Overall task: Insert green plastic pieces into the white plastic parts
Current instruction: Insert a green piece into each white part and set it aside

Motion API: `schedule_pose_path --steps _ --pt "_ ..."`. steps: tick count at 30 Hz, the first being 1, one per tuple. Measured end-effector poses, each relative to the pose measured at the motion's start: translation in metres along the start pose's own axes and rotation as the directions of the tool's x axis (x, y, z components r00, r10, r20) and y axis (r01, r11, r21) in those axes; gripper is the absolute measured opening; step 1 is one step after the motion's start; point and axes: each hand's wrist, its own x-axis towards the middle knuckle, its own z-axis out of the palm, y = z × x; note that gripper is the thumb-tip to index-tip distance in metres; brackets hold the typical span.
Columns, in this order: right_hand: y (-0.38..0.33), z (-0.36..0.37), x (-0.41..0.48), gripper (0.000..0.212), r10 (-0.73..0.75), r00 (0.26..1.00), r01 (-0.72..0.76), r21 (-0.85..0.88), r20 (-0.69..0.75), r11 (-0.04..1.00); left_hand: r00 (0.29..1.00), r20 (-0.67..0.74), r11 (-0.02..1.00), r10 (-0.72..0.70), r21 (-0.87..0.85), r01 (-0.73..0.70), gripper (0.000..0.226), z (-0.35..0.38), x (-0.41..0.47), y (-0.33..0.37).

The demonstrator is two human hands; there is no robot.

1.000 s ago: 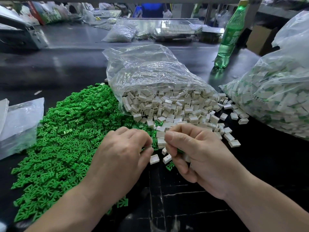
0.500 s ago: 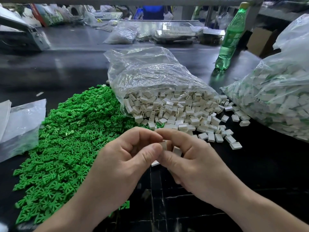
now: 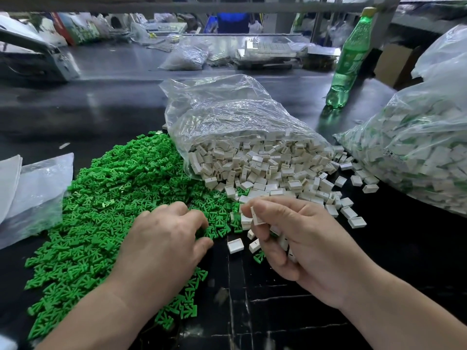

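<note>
A wide heap of small green plastic pieces (image 3: 106,203) covers the dark table at the left. White box-shaped plastic parts (image 3: 265,168) spill from an open clear bag (image 3: 227,114) in the middle. My left hand (image 3: 164,238) lies palm down on the near edge of the green heap, fingertips curled into the pieces; whether it grips one is hidden. My right hand (image 3: 298,241) hovers just right of it, thumb and fingers pinching a white part (image 3: 256,215), with more white parts tucked in the palm.
A big closed bag of white-and-green parts (image 3: 414,157) fills the right side. A green soda bottle (image 3: 350,59) stands behind it. Flat clear bags (image 3: 32,195) lie at the left edge. Loose white parts (image 3: 356,221) dot the table near my right hand.
My hands were pressed together over a white part; now they have parted. The left hand has dropped left onto the green heap, and the right keeps the white parts.
</note>
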Motion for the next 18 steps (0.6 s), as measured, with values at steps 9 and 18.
schedule_pose_path --steps 9,18 --pt "0.001 -0.001 0.002 0.005 0.077 0.992 -0.085 0.076 0.102 0.993 0.994 -0.100 0.975 -0.040 -0.223 0.016 0.018 -0.006 0.000 0.000" --pt "0.001 -0.002 0.003 0.007 0.090 0.987 -0.116 0.207 0.131 0.972 0.987 -0.011 0.552 -0.163 -0.830 0.082 0.013 -0.014 -0.003 0.005"
